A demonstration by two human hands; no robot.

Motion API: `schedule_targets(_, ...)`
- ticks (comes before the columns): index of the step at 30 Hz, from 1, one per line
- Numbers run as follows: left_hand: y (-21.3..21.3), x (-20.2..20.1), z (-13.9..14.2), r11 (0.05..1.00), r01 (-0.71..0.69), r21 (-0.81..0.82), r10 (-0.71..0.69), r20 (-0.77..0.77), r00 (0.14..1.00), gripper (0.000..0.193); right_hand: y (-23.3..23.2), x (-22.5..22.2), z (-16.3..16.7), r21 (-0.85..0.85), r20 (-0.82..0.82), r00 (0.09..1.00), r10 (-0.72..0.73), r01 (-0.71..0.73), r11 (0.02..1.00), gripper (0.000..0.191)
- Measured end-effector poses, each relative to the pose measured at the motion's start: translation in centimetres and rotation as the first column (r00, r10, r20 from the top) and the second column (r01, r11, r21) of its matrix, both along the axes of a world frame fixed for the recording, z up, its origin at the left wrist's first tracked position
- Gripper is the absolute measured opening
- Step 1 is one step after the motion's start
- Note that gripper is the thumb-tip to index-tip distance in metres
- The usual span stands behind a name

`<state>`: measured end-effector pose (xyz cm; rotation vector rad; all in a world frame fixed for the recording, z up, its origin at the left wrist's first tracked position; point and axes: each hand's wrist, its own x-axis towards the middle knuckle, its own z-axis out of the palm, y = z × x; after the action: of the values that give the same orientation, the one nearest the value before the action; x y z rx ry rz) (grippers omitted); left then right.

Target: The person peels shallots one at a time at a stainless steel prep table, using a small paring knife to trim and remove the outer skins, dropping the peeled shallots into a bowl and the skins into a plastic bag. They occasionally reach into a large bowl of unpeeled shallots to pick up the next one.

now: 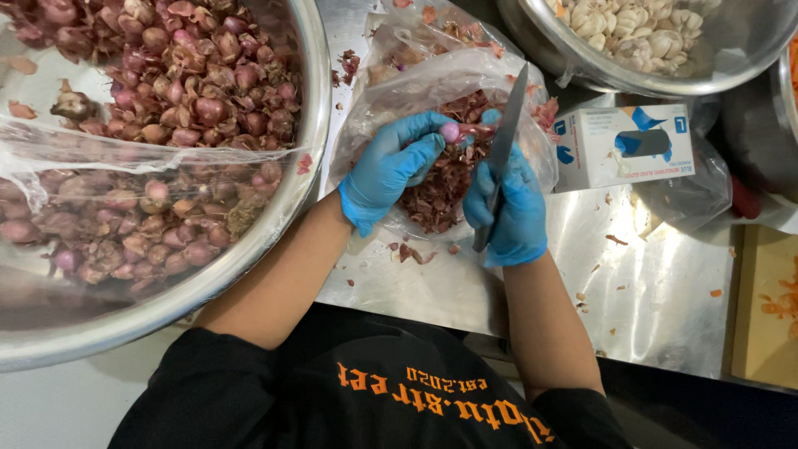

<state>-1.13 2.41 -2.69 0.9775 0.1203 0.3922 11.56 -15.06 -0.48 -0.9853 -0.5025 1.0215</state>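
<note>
My left hand (391, 166), in a blue glove, pinches a small purple shallot (450, 131) at its fingertips. Right beside it my right hand (511, 208), also gloved in blue, grips a knife (505, 125) whose blade points away from me, close to the shallot. Both hands hover over an open clear plastic bag (391, 91) that holds a heap of reddish shallot peels (440, 191).
A large metal bowl (312, 125) of unpeeled shallots, partly under clear plastic, fills the left. A metal bowl (731, 50) of garlic cloves stands at the far right. A white-and-blue glove box (623, 145) lies right of the bag. A wooden board (769, 308) sits at the right edge. Peel scraps dot the steel counter.
</note>
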Motion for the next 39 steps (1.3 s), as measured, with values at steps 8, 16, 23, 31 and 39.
schedule_targets(8, -1.6, 1.1, -0.6, 0.994, -0.099, 0.039, 0.093, 0.121, 0.988, 0.029, 0.6, -1.1, 0.2, 0.021, 0.473, 0.877, 0.086, -0.109, 0.994, 0.073)
schedule_targets(16, -2.5, 1.1, -1.4, 0.909, -0.321, 0.264, 0.31, 0.085, 0.947, 0.041, 0.5, -0.7, -2.4, -0.046, 0.446, 0.895, 0.02, 0.001, 0.999, 0.056)
schedule_targets(23, -2.6, 1.1, -1.7, 0.782, -0.406, 0.473, 0.491, -0.066, 0.869, 0.028, 0.7, -1.6, -2.8, -0.161, 0.468, 0.884, -0.021, 0.109, 0.981, 0.054)
schedule_targets(31, -1.3, 1.6, -4.3, 0.995, -0.095, 0.026, 0.096, -0.038, 0.995, 0.028, 1.1, -1.6, -2.0, -0.004, 0.918, 0.392, -0.063, 0.166, 0.986, 0.046)
schedule_targets(39, -1.2, 0.9, -1.3, 0.998, -0.037, 0.045, 0.037, -0.01, 0.999, 0.025, 0.2, -1.5, -3.1, -0.074, 0.477, 0.879, -0.01, 0.052, 0.996, 0.052)
